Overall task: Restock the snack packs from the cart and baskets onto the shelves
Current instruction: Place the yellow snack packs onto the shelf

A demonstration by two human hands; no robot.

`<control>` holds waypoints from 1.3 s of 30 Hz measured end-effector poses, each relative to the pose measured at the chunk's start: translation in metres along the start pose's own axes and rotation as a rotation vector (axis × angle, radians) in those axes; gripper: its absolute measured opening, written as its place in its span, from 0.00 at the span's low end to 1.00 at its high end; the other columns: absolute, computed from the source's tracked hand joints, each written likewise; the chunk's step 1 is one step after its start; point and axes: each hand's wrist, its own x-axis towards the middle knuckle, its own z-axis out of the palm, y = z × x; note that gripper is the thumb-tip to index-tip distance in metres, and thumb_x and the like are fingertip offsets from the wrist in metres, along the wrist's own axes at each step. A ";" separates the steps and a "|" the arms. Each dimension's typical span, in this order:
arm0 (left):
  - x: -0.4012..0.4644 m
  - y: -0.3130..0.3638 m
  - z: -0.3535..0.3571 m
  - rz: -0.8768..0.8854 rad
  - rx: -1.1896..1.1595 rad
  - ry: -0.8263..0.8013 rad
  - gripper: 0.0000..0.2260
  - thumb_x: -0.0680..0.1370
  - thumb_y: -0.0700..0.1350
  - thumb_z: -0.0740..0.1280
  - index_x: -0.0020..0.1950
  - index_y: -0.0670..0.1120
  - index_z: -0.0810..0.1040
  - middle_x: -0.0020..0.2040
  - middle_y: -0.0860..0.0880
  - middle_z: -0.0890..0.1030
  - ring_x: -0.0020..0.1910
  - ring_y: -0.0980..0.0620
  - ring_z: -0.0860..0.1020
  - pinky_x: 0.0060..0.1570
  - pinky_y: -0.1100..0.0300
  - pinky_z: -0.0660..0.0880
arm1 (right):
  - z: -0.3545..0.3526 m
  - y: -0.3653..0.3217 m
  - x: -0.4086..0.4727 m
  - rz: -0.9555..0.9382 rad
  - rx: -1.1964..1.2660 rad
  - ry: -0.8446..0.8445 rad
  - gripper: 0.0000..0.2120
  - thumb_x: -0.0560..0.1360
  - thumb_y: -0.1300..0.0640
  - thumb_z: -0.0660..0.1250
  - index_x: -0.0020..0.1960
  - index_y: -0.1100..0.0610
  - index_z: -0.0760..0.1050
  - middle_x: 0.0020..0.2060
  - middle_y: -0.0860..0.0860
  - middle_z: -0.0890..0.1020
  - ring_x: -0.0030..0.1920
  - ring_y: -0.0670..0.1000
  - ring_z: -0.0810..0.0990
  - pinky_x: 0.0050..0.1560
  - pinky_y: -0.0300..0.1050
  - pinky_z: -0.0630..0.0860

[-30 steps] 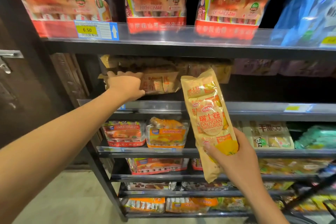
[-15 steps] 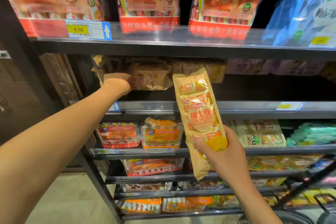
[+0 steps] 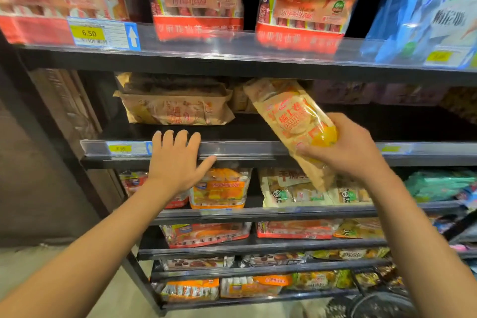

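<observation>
While the right hand point(image 3: 353, 152) grips the swiss roll pack point(image 3: 294, 121) by its lower half, tilted, top end already under the shelf above, it sits just right of the brown pack stack point(image 3: 178, 106). Likely aimed at the gap beside it. Left hand point(image 3: 175, 162) flat, fingers spread on the shelf rail point(image 3: 245, 148), holding nothing; probably bracing.
</observation>
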 end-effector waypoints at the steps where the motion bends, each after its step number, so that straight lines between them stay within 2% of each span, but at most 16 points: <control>1: 0.001 0.000 0.000 0.001 0.005 -0.001 0.36 0.78 0.71 0.49 0.69 0.46 0.76 0.61 0.41 0.79 0.61 0.35 0.75 0.68 0.34 0.64 | -0.009 0.000 0.010 -0.041 -0.113 -0.035 0.35 0.63 0.37 0.80 0.65 0.48 0.74 0.54 0.46 0.82 0.53 0.51 0.80 0.54 0.56 0.80; 4: 0.001 0.001 0.000 0.008 0.003 0.027 0.37 0.77 0.72 0.48 0.67 0.46 0.76 0.59 0.42 0.80 0.59 0.36 0.75 0.68 0.33 0.63 | -0.032 -0.003 0.043 -0.204 -0.434 -0.141 0.40 0.62 0.30 0.77 0.68 0.47 0.72 0.56 0.49 0.82 0.54 0.55 0.81 0.52 0.57 0.79; 6: 0.000 0.000 0.001 0.019 -0.004 0.046 0.37 0.77 0.73 0.48 0.67 0.46 0.76 0.58 0.42 0.80 0.59 0.37 0.76 0.67 0.33 0.64 | -0.039 -0.004 0.062 -0.331 -0.668 -0.140 0.42 0.63 0.27 0.73 0.69 0.49 0.71 0.54 0.53 0.83 0.53 0.58 0.81 0.50 0.55 0.79; 11: 0.000 0.003 0.000 0.009 -0.019 0.053 0.38 0.77 0.73 0.49 0.66 0.45 0.78 0.59 0.42 0.80 0.59 0.36 0.76 0.67 0.33 0.64 | -0.038 -0.009 0.088 -0.399 -0.932 -0.186 0.34 0.72 0.31 0.70 0.67 0.53 0.72 0.52 0.52 0.82 0.52 0.56 0.80 0.44 0.50 0.78; 14: 0.001 0.003 0.001 0.008 -0.018 0.042 0.39 0.76 0.73 0.49 0.67 0.45 0.78 0.60 0.42 0.80 0.60 0.36 0.76 0.68 0.32 0.64 | -0.028 -0.005 0.100 -0.280 -0.912 -0.281 0.27 0.76 0.35 0.69 0.66 0.53 0.73 0.52 0.51 0.80 0.51 0.53 0.79 0.48 0.50 0.78; 17: 0.002 0.003 0.001 0.003 -0.015 0.037 0.38 0.76 0.74 0.49 0.67 0.46 0.78 0.61 0.42 0.80 0.61 0.37 0.76 0.68 0.32 0.64 | -0.011 0.001 0.114 -0.152 -0.827 -0.325 0.29 0.81 0.41 0.66 0.76 0.53 0.65 0.62 0.57 0.79 0.60 0.58 0.78 0.55 0.51 0.75; 20: 0.000 0.004 -0.001 0.002 -0.016 0.027 0.38 0.76 0.73 0.50 0.67 0.46 0.78 0.61 0.42 0.80 0.61 0.37 0.76 0.67 0.32 0.64 | 0.007 0.006 0.125 0.052 -0.631 -0.313 0.20 0.85 0.49 0.56 0.72 0.58 0.72 0.66 0.59 0.78 0.66 0.61 0.75 0.63 0.52 0.71; 22: -0.001 0.005 -0.001 0.004 -0.015 0.022 0.37 0.76 0.73 0.50 0.67 0.46 0.78 0.62 0.42 0.80 0.62 0.36 0.76 0.67 0.31 0.64 | 0.019 0.012 0.132 0.102 -0.560 -0.316 0.22 0.85 0.46 0.54 0.73 0.56 0.72 0.69 0.58 0.76 0.69 0.61 0.73 0.66 0.51 0.70; 24: -0.003 0.003 0.000 0.008 -0.009 0.016 0.37 0.76 0.73 0.51 0.67 0.46 0.78 0.63 0.41 0.80 0.63 0.35 0.76 0.67 0.30 0.64 | 0.032 0.022 0.142 0.129 -0.515 -0.268 0.29 0.83 0.36 0.55 0.78 0.49 0.66 0.75 0.55 0.70 0.73 0.62 0.69 0.70 0.53 0.67; 26: -0.002 0.002 0.001 0.008 0.001 0.012 0.37 0.76 0.73 0.51 0.68 0.46 0.78 0.64 0.41 0.80 0.63 0.35 0.76 0.67 0.30 0.64 | 0.036 0.019 0.142 0.161 -0.550 -0.225 0.33 0.81 0.32 0.57 0.81 0.45 0.58 0.77 0.53 0.66 0.75 0.62 0.66 0.73 0.54 0.64; 28: -0.002 0.002 -0.001 0.007 0.007 0.008 0.38 0.76 0.73 0.50 0.68 0.46 0.77 0.64 0.42 0.80 0.64 0.35 0.76 0.68 0.30 0.64 | 0.035 0.010 0.131 0.142 -0.676 -0.210 0.30 0.82 0.38 0.61 0.80 0.46 0.60 0.73 0.56 0.69 0.72 0.62 0.69 0.68 0.53 0.69; 30: -0.003 0.002 -0.001 0.013 0.011 0.002 0.38 0.76 0.73 0.50 0.69 0.47 0.77 0.64 0.43 0.80 0.63 0.36 0.76 0.68 0.31 0.64 | 0.037 0.007 0.126 0.094 -0.835 -0.267 0.20 0.84 0.49 0.62 0.73 0.54 0.71 0.58 0.55 0.75 0.60 0.59 0.77 0.56 0.49 0.74; 31: -0.003 0.001 -0.001 0.016 0.016 0.003 0.37 0.76 0.73 0.49 0.69 0.47 0.77 0.63 0.43 0.81 0.62 0.36 0.77 0.68 0.31 0.64 | 0.038 0.006 0.123 0.075 -0.871 -0.266 0.17 0.84 0.51 0.62 0.70 0.56 0.73 0.53 0.54 0.76 0.53 0.57 0.77 0.51 0.48 0.74; 33: -0.002 0.000 -0.002 0.015 0.021 0.005 0.37 0.76 0.73 0.50 0.69 0.48 0.77 0.62 0.44 0.81 0.61 0.36 0.77 0.68 0.31 0.64 | 0.039 0.005 0.123 0.042 -0.875 -0.242 0.15 0.84 0.49 0.62 0.65 0.57 0.75 0.50 0.54 0.77 0.46 0.56 0.74 0.46 0.48 0.73; 36: -0.001 0.002 0.000 0.015 0.025 0.002 0.37 0.75 0.73 0.51 0.68 0.47 0.77 0.62 0.43 0.81 0.61 0.36 0.77 0.68 0.30 0.63 | 0.044 0.004 0.122 0.010 -0.774 -0.185 0.10 0.84 0.50 0.62 0.58 0.56 0.75 0.45 0.53 0.75 0.45 0.56 0.75 0.46 0.48 0.73; 39: 0.001 0.002 0.000 0.018 0.024 0.005 0.37 0.75 0.73 0.51 0.68 0.47 0.77 0.62 0.43 0.81 0.62 0.35 0.77 0.68 0.29 0.63 | 0.055 -0.003 0.122 0.029 -0.739 -0.202 0.08 0.83 0.58 0.63 0.61 0.56 0.77 0.49 0.55 0.78 0.48 0.57 0.78 0.52 0.51 0.80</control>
